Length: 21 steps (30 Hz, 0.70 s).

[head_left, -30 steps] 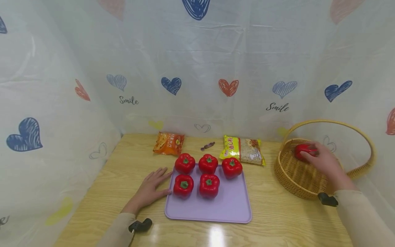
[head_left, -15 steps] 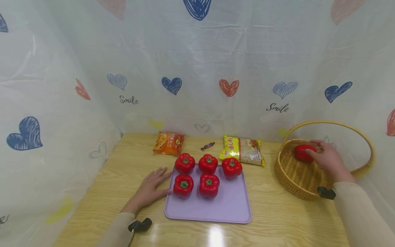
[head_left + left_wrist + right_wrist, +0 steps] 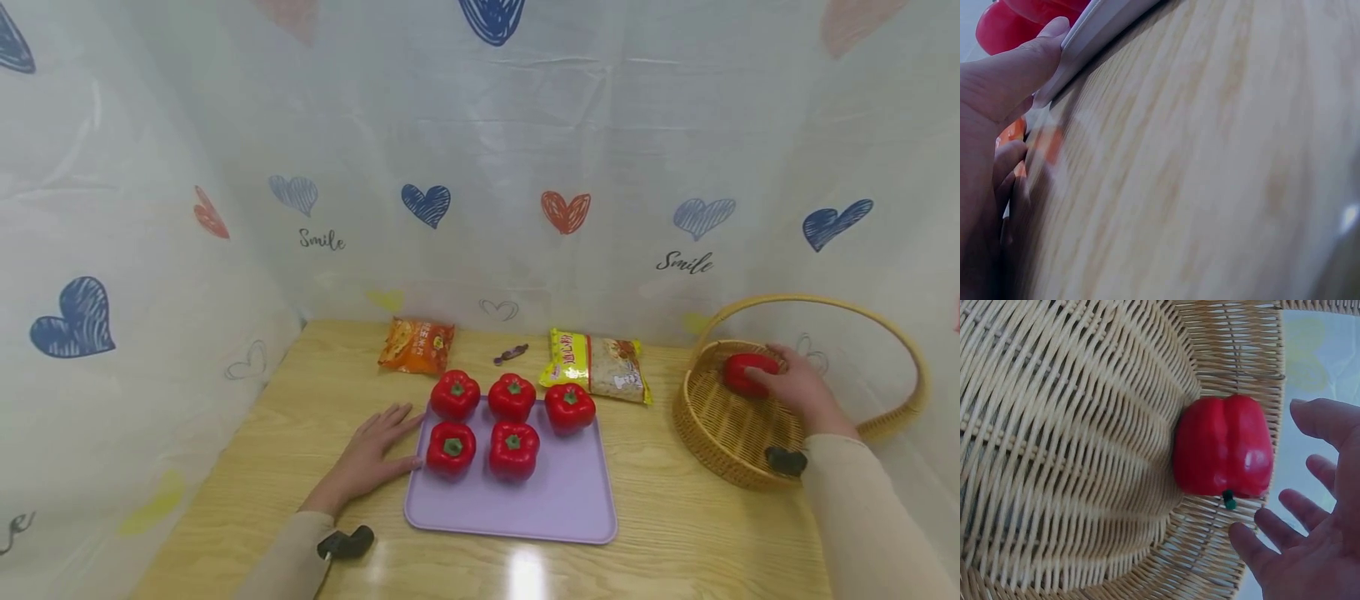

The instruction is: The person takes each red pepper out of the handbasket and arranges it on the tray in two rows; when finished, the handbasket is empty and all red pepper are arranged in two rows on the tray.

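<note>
A red bell pepper (image 3: 741, 374) lies on its side in the wicker basket (image 3: 708, 444), against the back wall. Just to its right is my right hand (image 3: 804, 387). In the right wrist view the fingers of that hand spread loosely, apart from the pepper (image 3: 1222, 449), whose green stem shows. My left hand (image 3: 372, 454) rests on the table with fingers spread. Its thumb touches the left rim of the lilac tray (image 3: 555, 504); in the left wrist view the thumb (image 3: 1019, 65) lies against that rim. Several red bell peppers (image 3: 513, 451) stand in two rows on the tray.
Behind the tray lie an orange snack bag (image 3: 417, 346), a small wrapped candy (image 3: 511, 354) and a yellow-and-clear food packet (image 3: 596, 367). The basket's tall handle (image 3: 806, 298) arches over its right side. A heart-printed sheet (image 3: 480, 125) hangs behind the table.
My right hand has loosened from the bell pepper in the basket and drawn slightly right, leaving the pepper lying there. My left hand keeps its place at the tray. The head view has shifted slightly.
</note>
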Motion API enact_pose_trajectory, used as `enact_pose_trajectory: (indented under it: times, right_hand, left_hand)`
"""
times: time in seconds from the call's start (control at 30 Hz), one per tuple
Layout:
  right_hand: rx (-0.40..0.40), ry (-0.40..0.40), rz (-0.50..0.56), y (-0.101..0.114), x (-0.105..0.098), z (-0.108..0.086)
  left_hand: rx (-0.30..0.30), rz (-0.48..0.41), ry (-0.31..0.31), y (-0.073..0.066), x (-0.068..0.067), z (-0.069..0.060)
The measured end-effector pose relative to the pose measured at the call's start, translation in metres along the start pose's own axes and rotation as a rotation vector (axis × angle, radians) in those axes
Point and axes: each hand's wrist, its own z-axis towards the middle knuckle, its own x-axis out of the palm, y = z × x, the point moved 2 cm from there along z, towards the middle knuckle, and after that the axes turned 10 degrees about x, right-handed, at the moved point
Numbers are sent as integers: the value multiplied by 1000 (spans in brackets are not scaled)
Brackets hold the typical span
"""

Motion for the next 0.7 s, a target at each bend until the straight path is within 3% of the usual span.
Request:
enact_pose_trajectory:
  times: [0.2, 0.43, 0.7]
  right_hand:
    - [6, 61, 10, -8, 7, 4]
    - [-48, 33, -42, -7, 9, 4]
    - [-25, 46, -44, -8, 9, 2]
  left_hand:
    - [0, 5, 14, 1, 1, 1]
    - [5, 12, 8, 1, 0, 0]
    - [9, 19, 6, 3, 0, 0]
